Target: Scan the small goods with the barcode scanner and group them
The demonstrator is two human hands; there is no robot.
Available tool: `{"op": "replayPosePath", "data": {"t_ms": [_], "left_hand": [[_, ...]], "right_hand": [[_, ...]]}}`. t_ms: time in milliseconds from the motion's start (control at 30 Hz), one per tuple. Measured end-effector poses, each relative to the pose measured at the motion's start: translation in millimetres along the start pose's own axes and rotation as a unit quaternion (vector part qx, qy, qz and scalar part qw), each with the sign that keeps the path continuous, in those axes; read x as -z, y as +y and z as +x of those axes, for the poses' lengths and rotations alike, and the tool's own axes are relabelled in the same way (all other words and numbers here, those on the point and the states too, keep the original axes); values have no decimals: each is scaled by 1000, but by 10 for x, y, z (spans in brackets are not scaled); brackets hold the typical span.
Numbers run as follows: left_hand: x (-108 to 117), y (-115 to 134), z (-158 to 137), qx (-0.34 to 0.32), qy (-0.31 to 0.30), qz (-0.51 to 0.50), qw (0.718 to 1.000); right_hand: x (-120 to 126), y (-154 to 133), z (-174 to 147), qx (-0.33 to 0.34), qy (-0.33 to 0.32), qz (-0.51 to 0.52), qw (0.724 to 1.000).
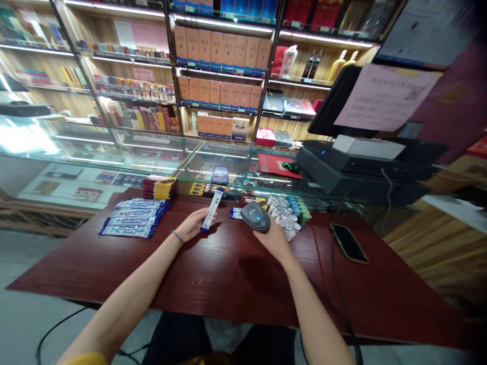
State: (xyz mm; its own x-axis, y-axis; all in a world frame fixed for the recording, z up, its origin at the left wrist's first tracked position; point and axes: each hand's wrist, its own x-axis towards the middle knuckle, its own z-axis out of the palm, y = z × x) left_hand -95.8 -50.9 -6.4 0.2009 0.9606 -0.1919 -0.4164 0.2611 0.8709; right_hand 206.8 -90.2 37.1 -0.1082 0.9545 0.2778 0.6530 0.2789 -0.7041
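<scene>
My left hand (193, 224) is closed on a slim white-and-blue packet (212, 210), held tilted above the desk. In my right hand (274, 236) is a dark handheld barcode scanner (255, 217), with a small blue light on its top; my fingers wrap round its handle, partly hidden. A pile of similar blue-and-white packets (131, 218) lies on the desk to the left. Another such packet (236, 213) shows just left of the scanner. Behind the scanner stand rows of small silver-topped items (282, 212), whose kind I cannot make out.
The brown desk (213, 279) meets a glass display counter (152, 152). Red-and-yellow packs (160, 187) are stacked at the back left. A phone (349, 243) lies at the right, near a hanging cable. A dark monitor (335, 101) stands above black equipment (342, 165); a mouse (290, 166) rests on a red mat.
</scene>
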Motion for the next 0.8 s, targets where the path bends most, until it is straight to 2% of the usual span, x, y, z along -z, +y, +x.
{"op": "replayPosePath", "data": {"t_ms": [100, 233, 433, 667, 800], "left_hand": [[83, -21, 4, 6, 14, -30, 999], [95, -53, 46, 11, -2, -34, 999], [90, -65, 71, -2, -8, -20, 1000], [137, -99, 99, 6, -5, -35, 999], [123, -102, 97, -13, -5, -29, 999]], "right_hand": [[-129, -158, -15, -15, -45, -34, 998], [-210, -248, -83, -36, -76, -79, 993], [-243, -223, -169, -11, -72, -121, 990], [-242, -231, -185, -26, -72, -126, 989], [-248, -257, -168, -25, -72, -133, 988]]}}
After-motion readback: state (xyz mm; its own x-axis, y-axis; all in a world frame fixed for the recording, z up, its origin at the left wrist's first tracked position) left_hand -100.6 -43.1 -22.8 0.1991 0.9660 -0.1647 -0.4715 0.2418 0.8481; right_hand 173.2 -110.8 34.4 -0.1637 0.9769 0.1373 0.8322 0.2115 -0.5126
